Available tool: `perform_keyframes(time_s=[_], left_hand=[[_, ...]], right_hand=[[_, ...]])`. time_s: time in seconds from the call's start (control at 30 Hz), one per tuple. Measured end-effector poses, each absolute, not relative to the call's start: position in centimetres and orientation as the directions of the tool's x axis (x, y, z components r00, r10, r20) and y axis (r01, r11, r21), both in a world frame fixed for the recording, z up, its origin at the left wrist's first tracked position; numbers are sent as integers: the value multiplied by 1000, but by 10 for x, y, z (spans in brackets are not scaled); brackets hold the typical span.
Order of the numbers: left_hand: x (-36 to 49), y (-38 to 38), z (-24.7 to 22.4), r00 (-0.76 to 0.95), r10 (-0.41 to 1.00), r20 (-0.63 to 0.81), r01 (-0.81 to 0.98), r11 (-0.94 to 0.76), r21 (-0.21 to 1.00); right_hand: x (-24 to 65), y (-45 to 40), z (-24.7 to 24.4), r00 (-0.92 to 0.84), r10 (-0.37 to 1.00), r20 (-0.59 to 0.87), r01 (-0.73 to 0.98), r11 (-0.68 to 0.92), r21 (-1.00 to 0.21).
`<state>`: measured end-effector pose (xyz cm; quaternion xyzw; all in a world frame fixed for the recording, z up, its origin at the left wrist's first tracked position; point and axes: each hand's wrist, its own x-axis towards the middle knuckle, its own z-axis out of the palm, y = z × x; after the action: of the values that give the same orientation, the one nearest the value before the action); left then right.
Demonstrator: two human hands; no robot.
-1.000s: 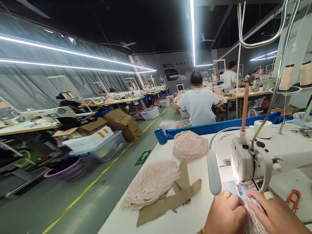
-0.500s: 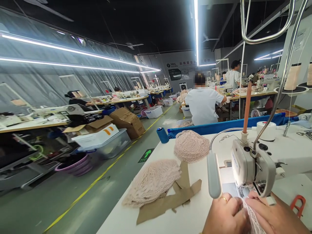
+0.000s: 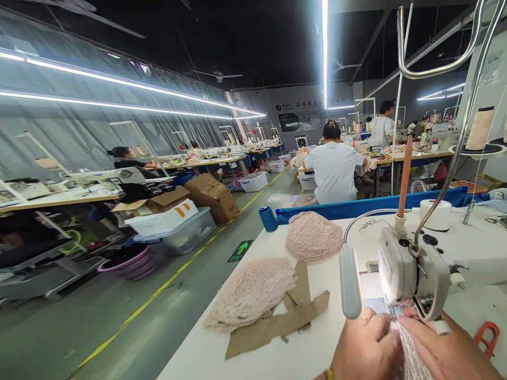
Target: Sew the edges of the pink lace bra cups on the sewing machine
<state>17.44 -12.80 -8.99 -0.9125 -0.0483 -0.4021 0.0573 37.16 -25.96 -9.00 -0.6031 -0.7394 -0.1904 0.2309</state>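
Observation:
At the lower right, a strip of pale pink lace (image 3: 412, 353) runs down from under the needle area of a white sewing machine (image 3: 398, 264). My left hand (image 3: 366, 345) pinches the lace from the left side, close in front of the presser foot; a ring shows on one finger. On the other side of the strip, my right hand (image 3: 439, 338) presses its fingers on the same lace. Two stacks of pale lace pieces lie to the left, a nearer one (image 3: 251, 293) and a farther one (image 3: 314, 237), with brown paper pieces (image 3: 277, 327) beside them.
A lamp (image 3: 351, 282) hangs left of the machine head. An orange-handled tool (image 3: 487, 338) lies at the right. A blue thread cone (image 3: 268, 218) stands at the table's far left corner, by blue cloth (image 3: 372, 199). A person in white (image 3: 332, 169) sits beyond.
The whole view has shifted slightly. My hands stay at the machine, with a little more lace showing between them.

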Motion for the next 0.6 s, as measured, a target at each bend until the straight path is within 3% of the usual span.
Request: perform_keyframes(time_s=[0.37, 0.6], left_hand=[[176, -128, -92, 683, 59, 728, 131, -990, -43], [168, -122, -86, 741, 46, 670, 105, -993, -49]], right_hand=[[372, -261, -96, -171, 807, 566, 981, 190, 25], [370, -265, -87, -100, 840, 533, 971, 199, -131]])
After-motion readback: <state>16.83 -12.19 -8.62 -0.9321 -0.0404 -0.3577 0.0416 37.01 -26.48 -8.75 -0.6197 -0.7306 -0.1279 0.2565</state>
